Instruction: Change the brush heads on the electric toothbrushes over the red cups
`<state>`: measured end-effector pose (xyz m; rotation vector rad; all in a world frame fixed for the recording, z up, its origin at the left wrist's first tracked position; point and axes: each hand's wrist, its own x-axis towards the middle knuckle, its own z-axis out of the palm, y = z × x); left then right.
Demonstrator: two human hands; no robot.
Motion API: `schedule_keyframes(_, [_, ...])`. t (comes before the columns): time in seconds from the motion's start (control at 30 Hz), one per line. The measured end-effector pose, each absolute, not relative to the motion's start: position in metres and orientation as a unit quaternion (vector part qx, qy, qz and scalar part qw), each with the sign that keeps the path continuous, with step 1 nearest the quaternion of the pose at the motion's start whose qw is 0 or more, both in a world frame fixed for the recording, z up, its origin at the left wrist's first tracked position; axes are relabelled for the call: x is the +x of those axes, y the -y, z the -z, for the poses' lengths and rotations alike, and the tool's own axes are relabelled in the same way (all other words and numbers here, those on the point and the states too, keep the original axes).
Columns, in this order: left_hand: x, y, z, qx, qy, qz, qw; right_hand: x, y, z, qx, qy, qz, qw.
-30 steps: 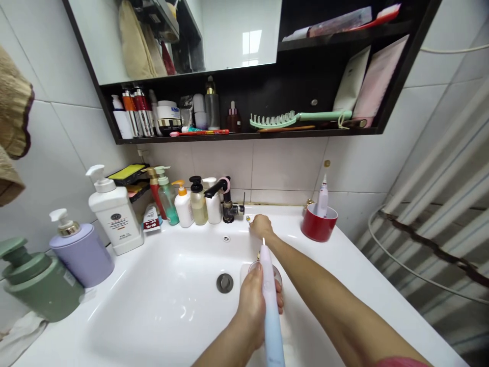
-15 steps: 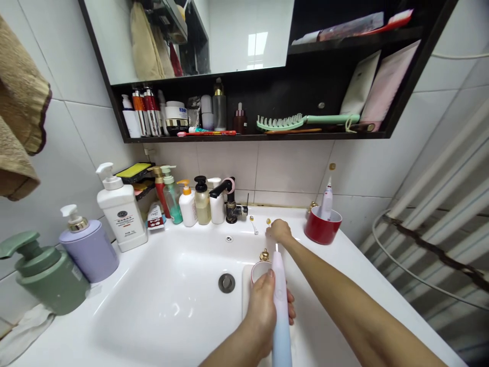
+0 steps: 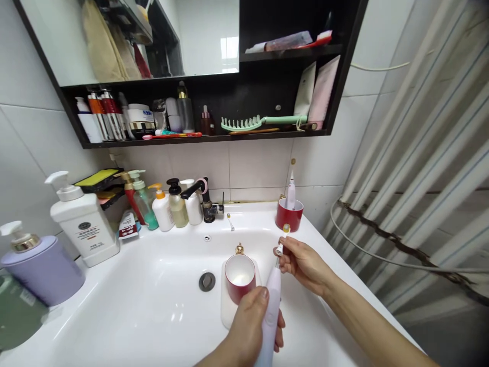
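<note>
My left hand (image 3: 254, 318) is wrapped round the pink-to-blue handle of an electric toothbrush (image 3: 271, 311), its bare metal shaft pointing up and away. Between the fingertips of my right hand (image 3: 303, 260) is a small white toothbrush head (image 3: 280, 248) with a yellowish end, held just above the shaft; whether they touch I cannot tell. Another brush head (image 3: 230, 223) lies on the sink's back ledge, right of the black faucet (image 3: 206, 204). Beyond my left hand, a red cup (image 3: 240, 293) with a white inside stands on a pale pad in the sink.
On the right ledge a second red cup (image 3: 283, 216) holds another electric toothbrush (image 3: 291, 196). Several pump bottles line the left and back, among them a white one (image 3: 86, 229) and a purple one (image 3: 46, 270). A dark mirror cabinet (image 3: 214, 137) overhangs the sink (image 3: 153, 306). Pipes (image 3: 382, 168) run at right.
My right hand has come back from the rear ledge with a brush head in its fingers, close to the handle's tip. The view has turned right, and the nearer red cup shows more fully.
</note>
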<state>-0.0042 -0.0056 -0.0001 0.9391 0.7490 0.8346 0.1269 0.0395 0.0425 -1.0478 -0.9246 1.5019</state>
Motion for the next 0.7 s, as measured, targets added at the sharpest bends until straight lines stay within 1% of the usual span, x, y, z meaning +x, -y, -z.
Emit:
schedule_keyframes(0.17, [-0.0027, 0.0035, 0.0023, 0.428, -0.351, -0.379, 0.741, 0.1235, -0.0392, -0.0369, -0.417, 0.407, -0.636, 0.506])
schedule_keyframes(0.53, [-0.0007, 0.0049, 0.0009, 0.410, -0.359, -0.377, 0.749, 0.1213, -0.0364, -0.0392, -0.469, 0.489, -0.547, 0.492])
schedule_keyframes(0.7, [-0.0002, 0.0072, -0.0010, 0.392, -0.357, -0.390, 0.753, 0.1185, -0.0343, -0.0387, -0.466, 0.494, -0.542, 0.495])
